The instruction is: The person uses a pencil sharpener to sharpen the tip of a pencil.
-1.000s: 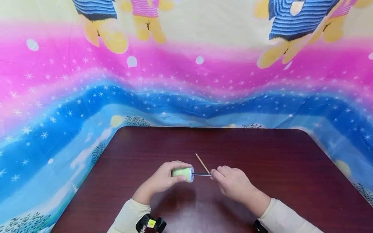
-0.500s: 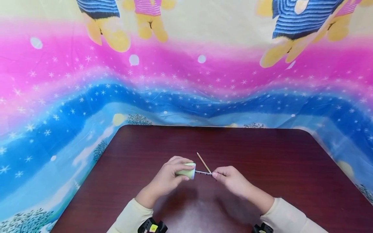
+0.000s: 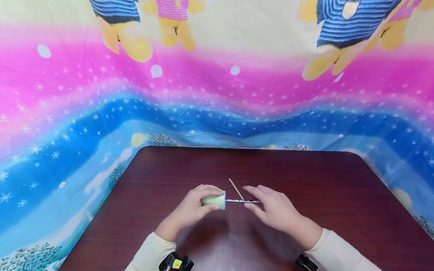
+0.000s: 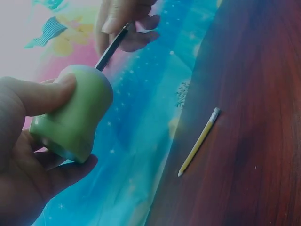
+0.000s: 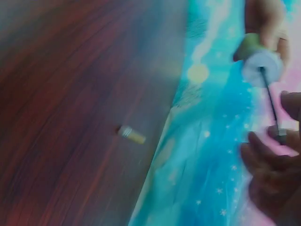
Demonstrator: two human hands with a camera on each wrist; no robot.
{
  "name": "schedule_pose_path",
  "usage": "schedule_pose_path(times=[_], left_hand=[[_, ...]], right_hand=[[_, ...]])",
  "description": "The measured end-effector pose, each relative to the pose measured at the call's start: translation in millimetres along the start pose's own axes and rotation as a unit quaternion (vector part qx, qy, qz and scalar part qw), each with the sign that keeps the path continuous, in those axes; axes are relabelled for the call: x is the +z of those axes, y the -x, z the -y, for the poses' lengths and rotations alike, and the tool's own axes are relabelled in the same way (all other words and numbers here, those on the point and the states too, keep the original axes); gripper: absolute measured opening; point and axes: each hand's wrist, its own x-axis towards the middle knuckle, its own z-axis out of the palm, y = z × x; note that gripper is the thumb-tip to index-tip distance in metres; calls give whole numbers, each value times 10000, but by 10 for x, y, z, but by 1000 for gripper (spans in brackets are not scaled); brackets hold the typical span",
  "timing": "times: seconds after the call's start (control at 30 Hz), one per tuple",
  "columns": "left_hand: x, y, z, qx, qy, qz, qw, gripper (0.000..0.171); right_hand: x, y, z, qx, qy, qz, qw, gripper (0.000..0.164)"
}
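Observation:
My left hand (image 3: pixel 188 210) grips a green, waisted pencil sharpener (image 4: pixel 80 113), thumb on one side and fingers on the other. Its pale end face (image 5: pixel 263 70) points toward my right hand. A dark patterned pencil (image 3: pixel 237 200) sticks out of the middle of that face. Around the pencil's outer end, my right hand (image 3: pixel 279 210) has its thumb and index finger spread apart, with the pencil lying in the gap between them. The right wrist view shows the pencil's end close against one finger (image 5: pixel 277 134). The pencil's tip is hidden inside the sharpener.
A yellow pencil (image 4: pixel 200 141) with a pale end lies on the dark red wooden table (image 3: pixel 305 177), just beyond my hands. Behind the table hangs a colourful patterned cloth (image 3: pixel 217 94). Black camera straps (image 3: pixel 176 261) sit on the sleeved wrists.
My right hand's thumb and index finger have parted from their pinch on the dark pencil, and more of its length shows. The left hand keeps its grip, with the sharpener shifted slightly.

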Motion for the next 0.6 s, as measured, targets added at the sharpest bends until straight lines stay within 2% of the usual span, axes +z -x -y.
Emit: schedule_pose_path(times=[0.07,0.17,0.3,0.4,0.47,0.5,0.57,0.6], left_hand=[[-20,2,1,-152,129,48,9998,33],[-54,6,7,-385,352,117,9986,32],[-82,3,11,-483,611,189,9968,32],[-83,1,5,-420,681,222,9965,33],[-78,2,-6,-337,634,217,9972,33],[-74,1,-13,-281,591,207,9976,33],[-67,2,-27,-158,477,154,9986,33],[-62,2,-37,-103,407,114,9991,33]], right_hand=[[56,24,-41,-638,721,-775,9923,42],[110,22,-88,-1397,1016,-1551,9727,38],[156,-8,-110,-2047,1215,-2138,9474,36],[181,-13,-98,-2259,1426,-2310,9356,31],[194,-3,-76,-2255,1443,-2284,9360,32],[199,5,-61,-2206,1396,-2217,9395,34],[206,22,-26,-2027,1114,-2008,9519,35],[206,30,-7,-1885,895,-1874,9599,30]])
